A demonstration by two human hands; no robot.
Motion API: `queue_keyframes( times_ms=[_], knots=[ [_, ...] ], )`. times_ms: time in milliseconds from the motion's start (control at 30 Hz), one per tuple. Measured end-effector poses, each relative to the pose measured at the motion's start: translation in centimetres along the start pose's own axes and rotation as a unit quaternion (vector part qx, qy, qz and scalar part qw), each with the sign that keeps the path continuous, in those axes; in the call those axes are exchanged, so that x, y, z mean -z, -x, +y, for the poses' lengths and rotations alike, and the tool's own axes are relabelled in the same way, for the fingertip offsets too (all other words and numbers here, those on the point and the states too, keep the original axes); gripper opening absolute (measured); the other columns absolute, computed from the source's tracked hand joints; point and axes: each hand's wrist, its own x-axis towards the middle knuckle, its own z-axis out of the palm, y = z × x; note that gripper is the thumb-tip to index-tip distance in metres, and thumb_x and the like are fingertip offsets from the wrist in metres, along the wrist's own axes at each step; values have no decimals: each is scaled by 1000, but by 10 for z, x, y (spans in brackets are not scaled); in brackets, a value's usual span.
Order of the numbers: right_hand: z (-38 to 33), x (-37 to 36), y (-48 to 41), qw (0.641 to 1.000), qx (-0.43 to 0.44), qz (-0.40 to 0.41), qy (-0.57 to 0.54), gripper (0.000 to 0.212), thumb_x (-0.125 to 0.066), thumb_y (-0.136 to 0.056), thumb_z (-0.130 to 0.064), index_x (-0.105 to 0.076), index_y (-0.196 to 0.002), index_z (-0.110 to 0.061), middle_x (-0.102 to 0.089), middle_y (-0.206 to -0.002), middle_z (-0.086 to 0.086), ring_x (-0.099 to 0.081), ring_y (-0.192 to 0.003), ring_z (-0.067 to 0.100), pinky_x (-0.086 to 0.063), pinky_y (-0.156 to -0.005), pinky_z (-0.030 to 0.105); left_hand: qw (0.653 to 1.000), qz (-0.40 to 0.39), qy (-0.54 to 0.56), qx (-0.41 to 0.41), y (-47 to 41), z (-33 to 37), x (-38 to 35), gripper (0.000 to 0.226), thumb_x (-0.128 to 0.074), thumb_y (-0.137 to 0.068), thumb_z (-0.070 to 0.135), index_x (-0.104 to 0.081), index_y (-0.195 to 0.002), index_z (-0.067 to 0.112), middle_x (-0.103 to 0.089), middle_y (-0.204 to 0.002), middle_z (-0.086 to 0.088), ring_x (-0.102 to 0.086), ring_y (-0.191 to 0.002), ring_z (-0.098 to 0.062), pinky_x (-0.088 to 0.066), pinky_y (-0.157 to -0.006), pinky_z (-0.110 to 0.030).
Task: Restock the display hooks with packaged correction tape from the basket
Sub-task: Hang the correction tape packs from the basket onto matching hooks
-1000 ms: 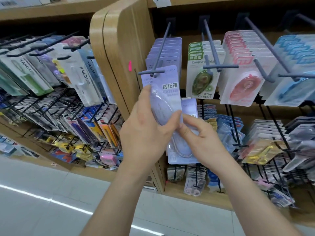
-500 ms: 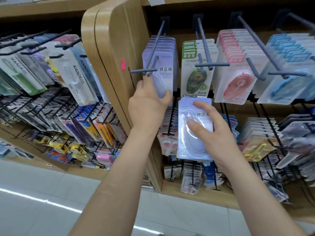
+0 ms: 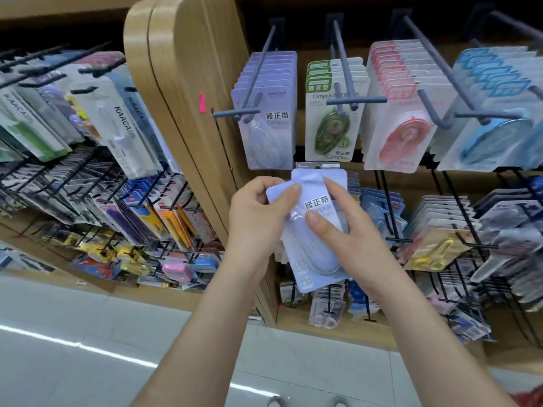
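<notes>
I hold a small stack of lilac correction tape packs (image 3: 316,230) in front of the shelf, below the top row of hooks. My right hand (image 3: 346,239) grips the stack from the right, thumb across the blister. My left hand (image 3: 258,212) pinches the upper left corner of the front pack. Above hangs a grey display hook (image 3: 252,83) carrying several matching lilac packs (image 3: 269,124). The basket is out of sight.
Green packs (image 3: 332,121), pink packs (image 3: 402,118) and blue packs (image 3: 487,118) hang on neighbouring hooks to the right. A wooden end panel (image 3: 182,92) stands left of the lilac hook. Lower hooks with scissors and other stationery jut out behind my hands.
My left hand let go of the pack it hung on the lilac hook and came down to the stack in my right hand, where it now pinches the front pack.
</notes>
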Motion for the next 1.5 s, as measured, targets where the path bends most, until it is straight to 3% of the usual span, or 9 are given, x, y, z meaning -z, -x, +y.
queue_keyframes(
  times_ms=[100, 267, 400, 633, 1067, 1133, 1267, 1333, 1500],
  knots=[
    [-1, 1, 0, 1000, -23, 9, 3, 36, -52, -78, -54, -48, -114, -55, -52, -114, -44, -46, -107, -29, -38, -85, -1, 1000, 12, 19, 7, -1, -2, 0, 6, -68, -92, 17, -70, -87, 14, -71, -83, -9, -64, -74, -21, -54, -70, -42],
    [-4, 5, 2, 998, 8, -69, -2, 38, -71, -86, -32, -62, -123, -30, -70, -117, -12, -66, -108, 6, -51, -87, 18, 985, 93, 139, -43, 0, 7, -1, 13, -64, -94, 9, -70, -83, 12, -70, -78, -4, -64, -73, -18, -54, -67, -34],
    [-10, -2, -1, 994, 16, -103, -37, 37, -69, -88, -26, -61, -124, -27, -72, -115, -9, -68, -106, 9, -51, -86, 20, 970, 122, 138, -160, -2, 26, 2, 15, -65, -92, 4, -67, -78, 11, -65, -64, 7, -58, -61, -8, -49, -56, -24],
    [-19, -15, -13, 992, 23, -107, -59, 41, -72, -84, -22, -60, -122, -28, -72, -113, -12, -68, -106, 8, -52, -85, 19, 961, 141, 115, -207, -18, 39, 12, 19, -69, -91, 7, -67, -75, 17, -61, -62, 8, -54, -62, -11, -46, -58, -26],
    [-16, -23, -9, 997, 23, -66, -44, 33, -67, -82, -32, -66, -115, -27, -74, -111, -5, -69, -105, 14, -56, -90, 29, 977, 52, 180, -103, -27, 47, 17, 13, -65, -94, 17, -70, -82, 13, -69, -81, -3, -63, -79, -20, -52, -72, -35],
    [-17, -26, -9, 998, 33, -51, -34, 33, -68, -82, -33, -67, -115, -27, -75, -109, -6, -69, -103, 12, -55, -89, 28, 980, 83, 121, -134, -22, 44, 18, 9, -67, -94, 23, -67, -97, 14, -71, -87, 2, -66, -80, -13, -53, -71, -27],
    [-16, -33, -9, 998, 55, -12, 1, 28, -70, -87, -34, -68, -115, -31, -74, -103, -9, -68, -99, 6, -53, -82, 21, 944, 162, -172, -231, 6, 22, 26, 51, -73, -82, 42, -51, -125, 27, -55, -104, 3, -54, -85, -9, -46, -76, -17],
    [-11, -34, -11, 995, 72, 14, 74, 23, -71, -88, -40, -68, -111, -41, -71, -105, -1, -64, -102, 9, -52, -87, 28, 932, 129, -267, -211, 15, 19, 25, 64, -67, -79, 53, -47, -134, 28, -53, -97, 9, -53, -83, -9, -47, -78, -25],
    [-12, -35, -10, 983, 75, 36, 162, 21, -65, -90, -33, -63, -104, -49, -64, -103, 3, -52, -96, -2, -37, -74, 6, 925, 100, -324, -170, 3, 33, 22, 64, -66, -81, 55, -45, -136, 30, -62, -74, 7, -63, -79, -17, -50, -74, -38]
  ],
)
